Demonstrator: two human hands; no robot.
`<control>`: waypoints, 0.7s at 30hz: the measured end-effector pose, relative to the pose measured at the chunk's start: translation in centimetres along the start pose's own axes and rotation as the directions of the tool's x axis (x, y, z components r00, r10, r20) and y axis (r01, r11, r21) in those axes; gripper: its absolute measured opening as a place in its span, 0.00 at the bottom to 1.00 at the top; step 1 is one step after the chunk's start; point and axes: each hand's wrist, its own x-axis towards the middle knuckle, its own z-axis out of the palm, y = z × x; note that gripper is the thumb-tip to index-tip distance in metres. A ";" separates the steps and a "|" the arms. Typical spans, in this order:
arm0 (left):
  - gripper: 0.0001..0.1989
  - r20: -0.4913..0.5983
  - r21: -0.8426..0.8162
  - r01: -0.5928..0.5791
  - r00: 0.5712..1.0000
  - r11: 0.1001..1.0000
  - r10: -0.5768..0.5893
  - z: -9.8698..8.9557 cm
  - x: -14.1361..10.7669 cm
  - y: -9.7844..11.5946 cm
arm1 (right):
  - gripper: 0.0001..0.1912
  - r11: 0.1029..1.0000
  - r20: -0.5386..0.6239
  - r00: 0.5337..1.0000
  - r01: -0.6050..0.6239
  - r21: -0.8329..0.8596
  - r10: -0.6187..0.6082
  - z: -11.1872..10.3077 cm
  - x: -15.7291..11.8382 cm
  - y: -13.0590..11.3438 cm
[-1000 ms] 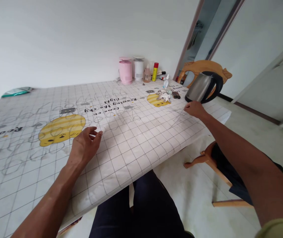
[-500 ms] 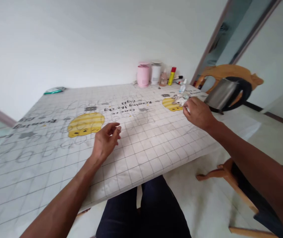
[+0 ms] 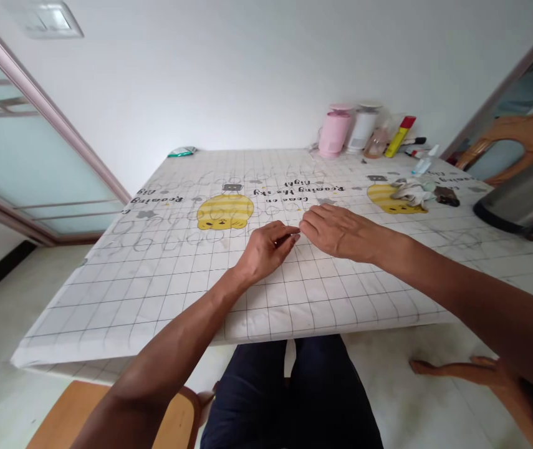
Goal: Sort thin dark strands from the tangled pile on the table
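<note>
Tablecloth: white (image 3: 107, 318) with a dark grid, grey looping marks, upside-down lettering and yellow striped animal prints (image 3: 225, 212); it covers the table under both hands
Left hand: fingers curled (image 3: 268, 249), thumb near the index finger with a small gap behind the tips; whether anything thin is pinched there, I cannot tell
Right hand: back upward (image 3: 336, 234), fingers folded down and their tips hidden, so I cannot tell if it grips anything; its knuckles meet or nearly meet the left fingertips
Far edge: pink canister (image 3: 335, 134), white canister (image 3: 362, 130) and red-capped yellow can (image 3: 399, 138) by the pale wall (image 3: 224, 75)
Right side: crumpled whitish cloth (image 3: 411, 192), then a steel kettle (image 3: 523, 193) before a wooden chair (image 3: 521, 132)
Left side: frosted door (image 3: 37, 156) above a pale floor (image 3: 4, 386)
</note>
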 end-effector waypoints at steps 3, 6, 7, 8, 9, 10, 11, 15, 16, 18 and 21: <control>0.12 0.007 -0.170 0.229 0.973 0.958 -0.231 -0.1 0.2 0.1 | 0.19 1.000 -0.031 0.999 0.006 0.020 -0.006 -0.3 1.1 0.5; 0.16 -0.057 -0.360 0.371 0.907 0.856 -0.417 0.0 0.7 0.0 | 0.18 0.990 -0.123 0.991 -0.037 0.134 0.054 -1.6 1.7 -0.1; 0.16 -0.101 -0.419 0.373 0.887 0.828 -0.451 -0.1 0.9 0.0 | 0.17 0.980 -0.157 0.983 -0.068 0.190 0.098 -2.1 1.8 -0.9; 0.16 -0.150 -0.471 0.360 0.867 0.805 -0.475 -0.2 1.1 -0.1 | 0.16 0.961 -0.188 0.969 -0.110 0.255 0.161 -2.5 1.8 -1.9; 0.16 -0.198 -0.514 0.339 0.847 0.788 -0.493 -0.3 1.3 -0.1 | 0.16 0.930 -0.201 0.951 -0.160 0.332 0.235 -2.7 1.8 -3.1; 0.15 -0.244 -0.545 0.315 0.827 0.777 -0.506 -0.5 1.5 -0.2 | 0.16 0.880 -0.194 0.927 -0.217 0.423 0.322 -2.7 1.9 -4.5; 0.15 -0.287 -0.564 0.292 0.808 0.773 -0.514 -0.7 1.7 -0.3 | 0.19 0.796 -0.146 0.896 -0.286 0.533 0.419 -2.5 2.0 -5.8; 0.13 -0.425 -0.551 0.214 0.760 0.807 -0.492 -1.0 1.8 -0.3 | 0.26 0.084 0.323 0.706 -0.476 0.875 0.630 0.4 3.6 -9.0; 0.13 -0.443 -0.540 0.202 0.757 0.817 -0.480 -1.0 1.8 -0.2 | 0.28 -0.090 0.417 0.645 -0.476 0.875 0.640 1.4 4.3 -9.1; 0.13 -0.464 -0.517 0.191 0.757 0.834 -0.461 -0.8 1.6 -0.1 | 0.30 -0.297 0.496 0.561 -0.411 0.862 0.662 3.1 5.8 -8.7; 0.12 -0.456 -0.494 0.204 0.767 0.845 -0.452 -0.5 1.4 -0.1 | 0.33 -0.392 0.478 0.502 -0.273 0.879 0.721 4.7 7.6 -8.0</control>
